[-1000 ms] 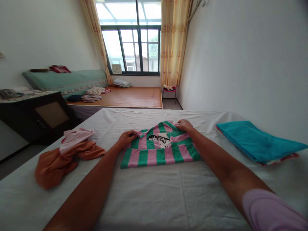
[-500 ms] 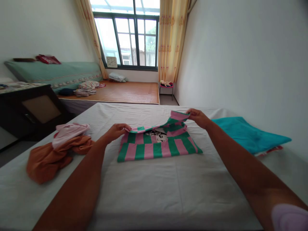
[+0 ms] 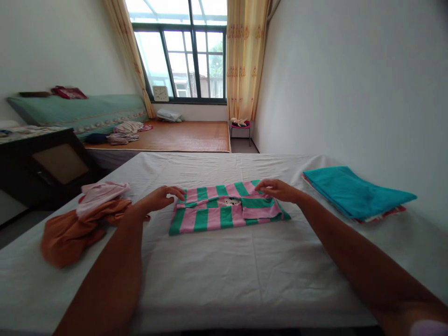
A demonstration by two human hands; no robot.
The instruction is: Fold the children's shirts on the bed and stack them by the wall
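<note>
A green-and-pink striped shirt [image 3: 210, 217] lies folded on the white bed sheet [image 3: 210, 280], its black-and-white print partly showing in a gap between the folds. My left hand [image 3: 163, 197] is at the shirt's left far corner, thumb and fingers apart, fingertips on or just over the cloth. My right hand [image 3: 276, 189] is over the far right part, fingers bent loosely and touching the cloth. A short flap of the shirt lies turned over toward me below the right hand.
Crumpled orange [image 3: 73, 235] and pale pink [image 3: 101, 196] clothes lie to the left. A folded turquoise cloth [image 3: 360, 191] rests on other fabric at the right. Beyond are a brown mat-covered bed [image 3: 189, 135], a dark cabinet [image 3: 59, 161] and a pink stool [image 3: 241, 125].
The shirt's far edge, held raised by both hands, has come down toward me and now lies folded over the lower part. Both hands have lowered and loosened their grip.
</note>
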